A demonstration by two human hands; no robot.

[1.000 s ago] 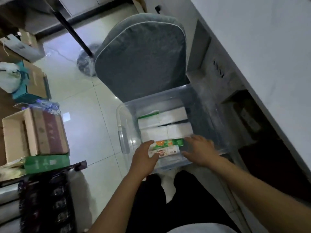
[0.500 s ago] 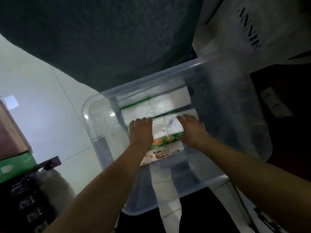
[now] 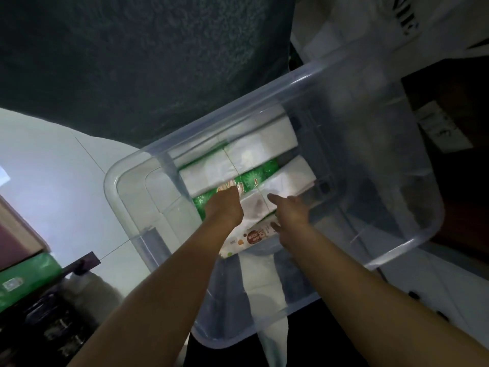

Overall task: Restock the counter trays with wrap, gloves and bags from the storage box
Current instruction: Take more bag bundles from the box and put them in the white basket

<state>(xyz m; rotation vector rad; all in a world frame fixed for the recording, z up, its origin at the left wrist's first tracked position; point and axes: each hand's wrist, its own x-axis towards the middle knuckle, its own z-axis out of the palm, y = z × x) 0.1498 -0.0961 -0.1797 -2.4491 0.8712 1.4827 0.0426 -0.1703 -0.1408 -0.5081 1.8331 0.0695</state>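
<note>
Inside the storage box [image 3: 412, 242], left hand [image 3: 225, 207] curled on a green pack [image 3: 254, 178], right hand [image 3: 291, 210] flat, open on white packs [image 3: 288, 181].

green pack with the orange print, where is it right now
In the head view, the green pack lies inside the clear storage box, wedged between white packs, under the left hand.

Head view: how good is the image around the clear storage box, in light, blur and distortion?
Head view: dim overall, the brightest patch on the white packs inside the clear plastic storage box; its far wall is smeared with motion blur; wide-angle bending curves the rim; both hands, left hand and right hand, stay fairly sharp; the corners fall dark.
</note>
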